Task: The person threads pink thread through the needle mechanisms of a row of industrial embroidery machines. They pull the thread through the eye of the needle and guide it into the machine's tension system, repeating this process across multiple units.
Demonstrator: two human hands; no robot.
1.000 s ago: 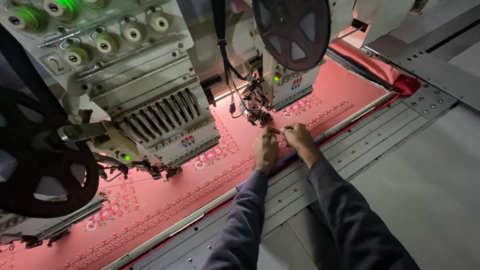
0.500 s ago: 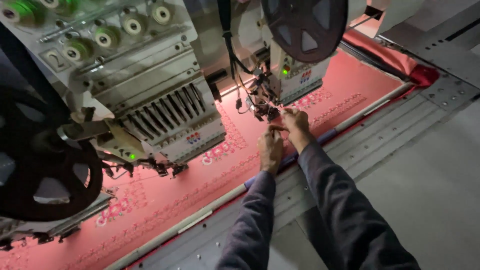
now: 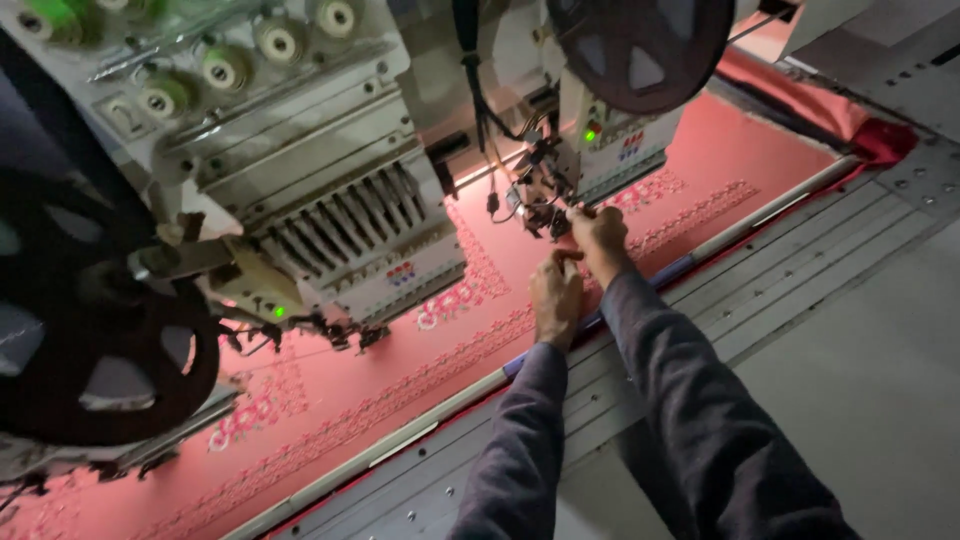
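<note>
One red cloth [image 3: 720, 150] lies stretched flat over the table [image 3: 800, 270], under two sewing heads [image 3: 350, 220]. Two dark reels [image 3: 100, 350] hang in front of them. Both hands reach the far head's needle area [image 3: 545, 205]: the right hand [image 3: 600, 238] pinches there, while the left hand [image 3: 556, 296] is curled just below; what it grips, I cannot tell.

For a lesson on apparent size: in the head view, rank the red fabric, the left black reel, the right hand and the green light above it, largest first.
1. Red fabric
2. Left black reel, though nearness to the camera enlarges it
3. Right hand
4. Green light
</note>
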